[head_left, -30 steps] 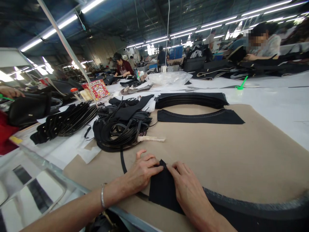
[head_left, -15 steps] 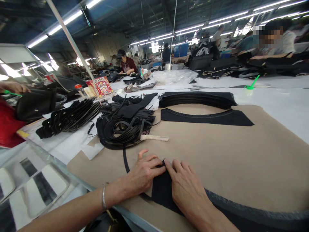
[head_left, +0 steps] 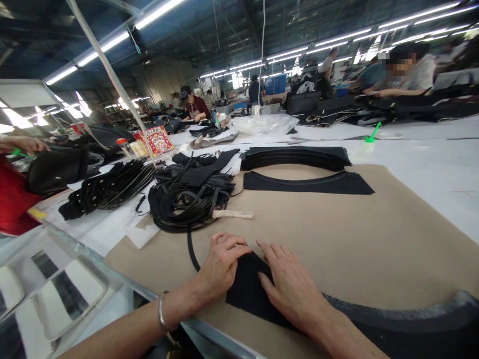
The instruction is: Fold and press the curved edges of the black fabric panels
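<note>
A long black curved panel (head_left: 245, 291) lies on the brown board (head_left: 392, 239) near its front edge. My left hand (head_left: 224, 262) pinches the panel's upper left corner between thumb and fingers, with a bracelet on the wrist. Flat across the panel's edge rests my right hand (head_left: 286, 281), its fingers spread and thumb apart. A black strip (head_left: 192, 252) runs from under my left hand up to the coiled bundle of black strips (head_left: 183, 199). The panel's right part curves away to the lower right corner.
Behind lie a single black curved piece (head_left: 307, 184) and a stack of them (head_left: 295, 157). A beige strip (head_left: 234, 214) touches the bundle. Left are stacked black parts (head_left: 108, 187), a slanting pole (head_left: 108, 75) and a person's red sleeve (head_left: 15, 199). Other people work farther back.
My right hand's fingers have spread and its thumb has moved away from my left fingertips. More of the panel's left end shows. The view has shifted slightly.
</note>
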